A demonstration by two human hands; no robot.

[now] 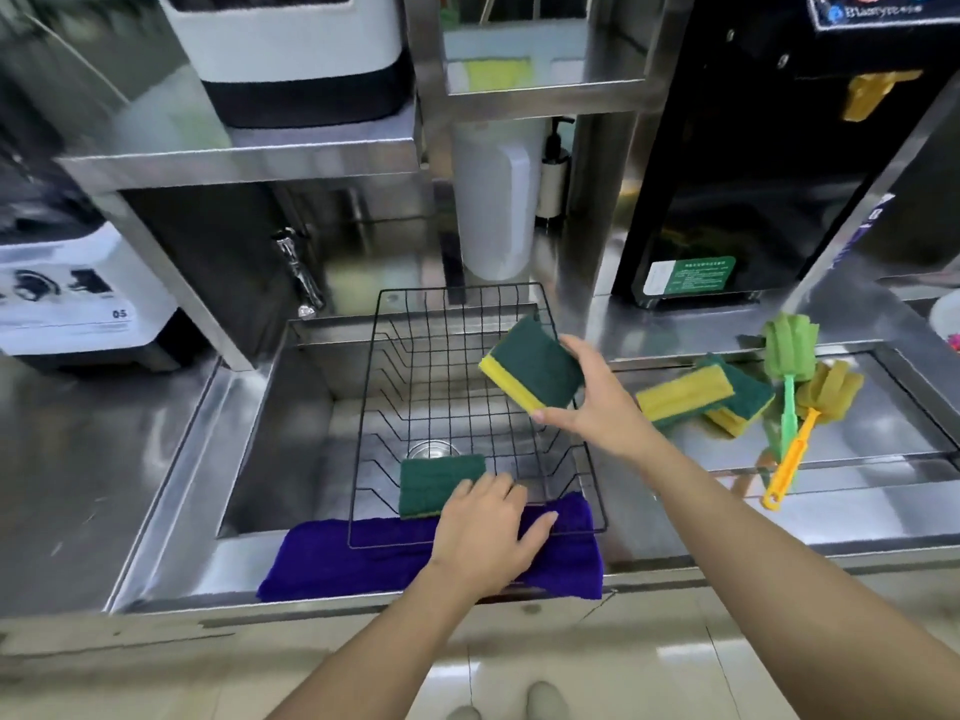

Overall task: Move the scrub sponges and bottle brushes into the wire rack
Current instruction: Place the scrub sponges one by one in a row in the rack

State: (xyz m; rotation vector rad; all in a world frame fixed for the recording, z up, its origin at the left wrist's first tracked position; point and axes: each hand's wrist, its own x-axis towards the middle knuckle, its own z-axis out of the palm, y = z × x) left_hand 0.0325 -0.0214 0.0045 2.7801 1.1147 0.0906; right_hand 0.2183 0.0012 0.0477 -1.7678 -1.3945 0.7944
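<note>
A black wire rack (384, 324) sits over the steel sink. One green-and-yellow scrub sponge (436, 483) lies at the rack's near edge, with my left hand (488, 532) resting on its right end, fingers spread. My right hand (597, 402) holds a second scrub sponge (535, 363) in the air above the rack's right side, green face up. On the counter to the right lie more sponges (696, 394), stacked and overlapping. Beside them are a green bottle brush (789, 356) and a yellow-headed brush with an orange handle (800, 444).
A purple cloth (363, 563) hangs over the sink's front edge under the rack. A faucet (298, 272) stands at the sink's back left. A white appliance (78, 298) is on the left counter, a black machine (753, 174) at the back right, and a white container (493, 200) behind the rack.
</note>
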